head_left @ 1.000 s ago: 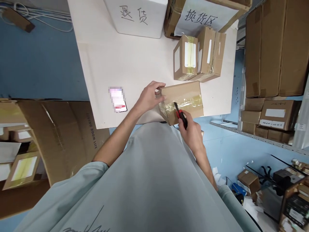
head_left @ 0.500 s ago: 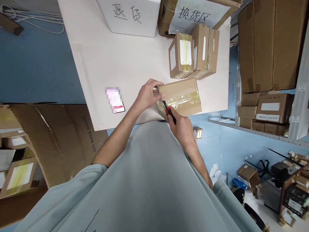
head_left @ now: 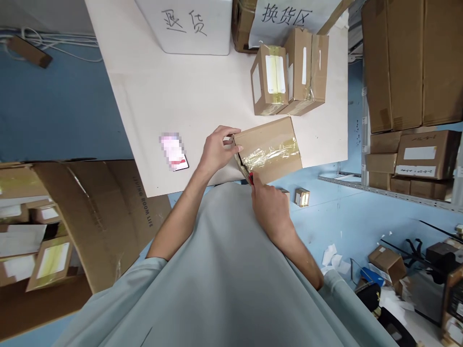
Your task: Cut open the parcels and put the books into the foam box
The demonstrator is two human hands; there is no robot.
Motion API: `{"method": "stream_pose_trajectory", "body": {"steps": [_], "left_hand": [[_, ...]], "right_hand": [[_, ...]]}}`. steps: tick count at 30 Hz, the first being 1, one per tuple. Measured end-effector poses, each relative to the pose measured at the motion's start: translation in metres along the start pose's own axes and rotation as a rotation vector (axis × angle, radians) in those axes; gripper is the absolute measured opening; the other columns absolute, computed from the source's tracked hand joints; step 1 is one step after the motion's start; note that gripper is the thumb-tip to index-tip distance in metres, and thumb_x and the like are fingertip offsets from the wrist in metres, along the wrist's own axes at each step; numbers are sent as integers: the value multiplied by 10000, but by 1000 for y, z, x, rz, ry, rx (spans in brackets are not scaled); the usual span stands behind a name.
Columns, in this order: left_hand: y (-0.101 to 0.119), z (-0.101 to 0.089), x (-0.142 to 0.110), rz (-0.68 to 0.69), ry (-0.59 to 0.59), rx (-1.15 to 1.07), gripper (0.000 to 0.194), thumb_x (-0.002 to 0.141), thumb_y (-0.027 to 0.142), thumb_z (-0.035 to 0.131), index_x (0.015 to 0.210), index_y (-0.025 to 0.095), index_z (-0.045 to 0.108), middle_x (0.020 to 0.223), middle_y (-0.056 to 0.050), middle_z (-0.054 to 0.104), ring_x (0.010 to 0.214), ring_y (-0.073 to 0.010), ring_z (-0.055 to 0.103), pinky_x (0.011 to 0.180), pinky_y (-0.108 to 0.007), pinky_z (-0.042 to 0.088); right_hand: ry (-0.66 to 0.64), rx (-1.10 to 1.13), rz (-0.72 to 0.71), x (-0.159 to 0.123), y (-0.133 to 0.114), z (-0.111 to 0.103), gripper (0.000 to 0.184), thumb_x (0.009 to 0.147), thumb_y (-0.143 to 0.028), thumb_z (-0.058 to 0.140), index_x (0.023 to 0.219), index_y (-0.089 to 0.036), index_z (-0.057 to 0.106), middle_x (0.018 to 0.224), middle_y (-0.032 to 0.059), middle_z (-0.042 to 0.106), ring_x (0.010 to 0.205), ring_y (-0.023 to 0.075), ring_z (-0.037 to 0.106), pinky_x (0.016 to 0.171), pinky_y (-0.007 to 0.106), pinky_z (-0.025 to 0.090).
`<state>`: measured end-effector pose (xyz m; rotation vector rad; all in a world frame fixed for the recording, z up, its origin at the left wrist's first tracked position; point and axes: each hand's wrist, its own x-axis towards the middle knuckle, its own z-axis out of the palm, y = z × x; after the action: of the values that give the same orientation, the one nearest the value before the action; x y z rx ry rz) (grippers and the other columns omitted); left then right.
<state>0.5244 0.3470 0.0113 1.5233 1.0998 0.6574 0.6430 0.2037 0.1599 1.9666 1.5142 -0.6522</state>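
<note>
A taped cardboard box (head_left: 271,147) lies tilted at the front edge of the white table, with shiny clear-yellow tape along its top. My left hand (head_left: 219,148) grips the box's left end, thumb on top and fingers over the far corner. In my right hand (head_left: 269,205) is a red and black box cutter (head_left: 251,177), its tip at the near left edge of the box. Most of the cutter is hidden by my fingers. To the left on the table lies a phone (head_left: 175,153) with a lit, blurred screen.
Two cardboard boxes (head_left: 305,67) (head_left: 258,86) stand behind, by a white bin (head_left: 197,41) and a larger labelled carton (head_left: 243,26). A big open carton (head_left: 104,207) with parcels is at left. Shelved boxes (head_left: 421,154) stand at right.
My right hand has drawn the cutter toward my body along the box's left end. A dark gap now shows along that edge. My left hand still holds the box.
</note>
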Motion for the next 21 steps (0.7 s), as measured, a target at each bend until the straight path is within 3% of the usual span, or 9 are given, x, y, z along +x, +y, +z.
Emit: {"method": "stream_pose_trajectory", "body": {"steps": [5,9,12,15,21], "left_hand": [[1,3,0,-25,43,37,454,863,213,811,1314,246,773,1394,-74,717,1263,-258,733,1144,-494,658],[2,3,4,-49,73,35,437,876,262,830,1310,250,780,1396,-75,716,1281,-264,730,1147,-505,662],[4,3,4,-64,76,18,432,892,341,851,1312,258,789,1401,-73,721,1304,-276,727,1162,-521,657],[6,4,1,-70,70,-4,500,901,464,877,1347,259,789,1430,-85,720,1357,-301,711,1185,-533,644],[17,27,2,-60,178,-21,673,927,680,860,1432,249,753,1486,-125,711,1429,-338,681,1191,-540,637]], "right_hand": [[0,12,-97,10,-1,-4,676,1117,-54,440,1787,-125,383,1038,162,838,953,246,855,787,288,632],[-130,23,-145,-4,12,-1,701,1084,-22,453,1779,-77,386,988,167,841,946,254,858,789,300,643],[-215,28,-198,-13,32,3,726,1079,-33,459,1796,-85,358,1016,176,846,962,264,860,793,317,644],[-194,27,-239,-12,58,3,702,1128,-106,444,1818,-153,329,1045,158,851,952,260,853,802,324,626],[-131,117,-267,1,116,0,508,1220,-307,418,1707,-198,516,1074,123,872,957,270,850,750,306,558]]}}
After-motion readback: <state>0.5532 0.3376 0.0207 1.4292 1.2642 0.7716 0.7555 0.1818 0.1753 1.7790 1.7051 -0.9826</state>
